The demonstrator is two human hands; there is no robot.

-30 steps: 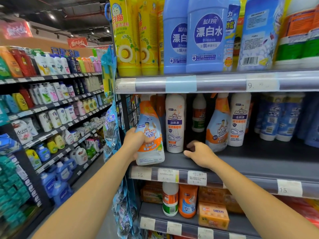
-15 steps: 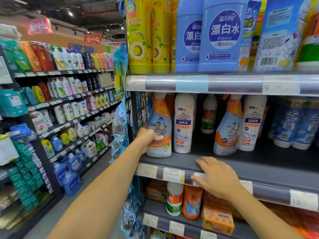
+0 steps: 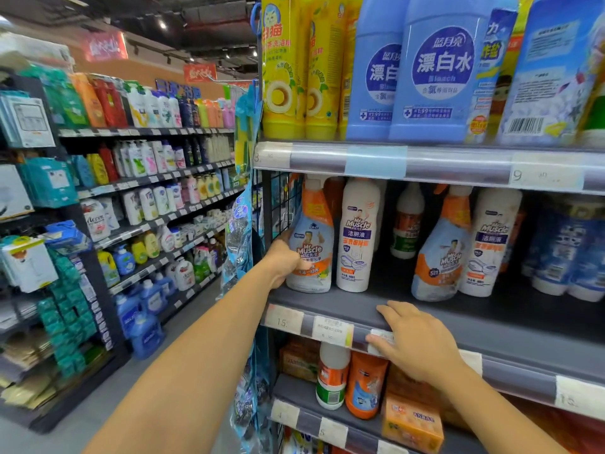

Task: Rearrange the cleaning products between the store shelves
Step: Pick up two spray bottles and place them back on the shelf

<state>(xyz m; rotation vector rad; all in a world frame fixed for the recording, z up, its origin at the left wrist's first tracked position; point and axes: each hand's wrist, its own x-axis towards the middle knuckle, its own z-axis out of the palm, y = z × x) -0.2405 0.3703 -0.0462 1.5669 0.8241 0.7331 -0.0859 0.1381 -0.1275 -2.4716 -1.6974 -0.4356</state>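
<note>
Spray bottle [image 3: 311, 237]: showing white with an orange upper band and pale blue label. Cleaner bottle [image 3: 357, 235], at its 3 o'clock: showing white, with purple and orange label bands. Bleach jugs [image 3: 435, 67], at 12 o'clock: showing light blue with dark blue oval labels and white lettering. Dish soap [image 3: 283, 70], at 11 o'clock: showing yellow. Shelf [image 3: 458, 319]: showing dark grey, with white price tags.

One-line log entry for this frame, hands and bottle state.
left hand: grips spray bottle, upright on middle shelf | right hand: flat on shelf edge, holds nothing
</note>
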